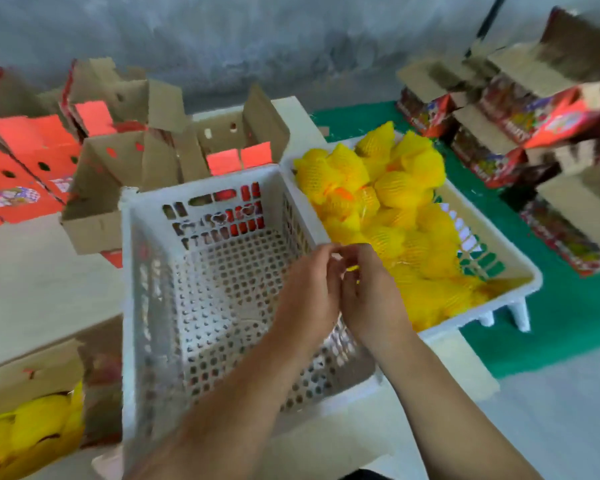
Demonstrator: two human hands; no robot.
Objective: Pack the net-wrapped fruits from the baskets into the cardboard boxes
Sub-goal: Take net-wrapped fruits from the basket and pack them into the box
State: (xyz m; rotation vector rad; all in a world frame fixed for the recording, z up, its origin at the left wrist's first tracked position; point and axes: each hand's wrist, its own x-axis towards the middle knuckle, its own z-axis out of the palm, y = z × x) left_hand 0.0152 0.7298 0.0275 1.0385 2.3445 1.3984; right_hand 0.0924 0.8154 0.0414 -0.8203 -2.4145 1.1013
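Over the right rim of the empty white basket (201,292) we bring our hands together, the left hand (309,292) and the right hand (371,292) touching at the fingertips. Both sets of fingers are curled and pressed together around something small and yellow, a scrap we cannot identify through the blur. Just beyond our hands, the second white basket (520,268) sits to the right, heaped with the net-wrapped fruits (388,188) in yellow foam mesh. At the near left corner an open cardboard box (25,379) already holds a few yellow wrapped fruits. Farther left and behind the empty basket stand more open cardboard boxes (125,161) with red printed sides. At the far right, on a green mat (568,306), stacks of folded printed cartons (520,109) lean together, well apart from our hands.
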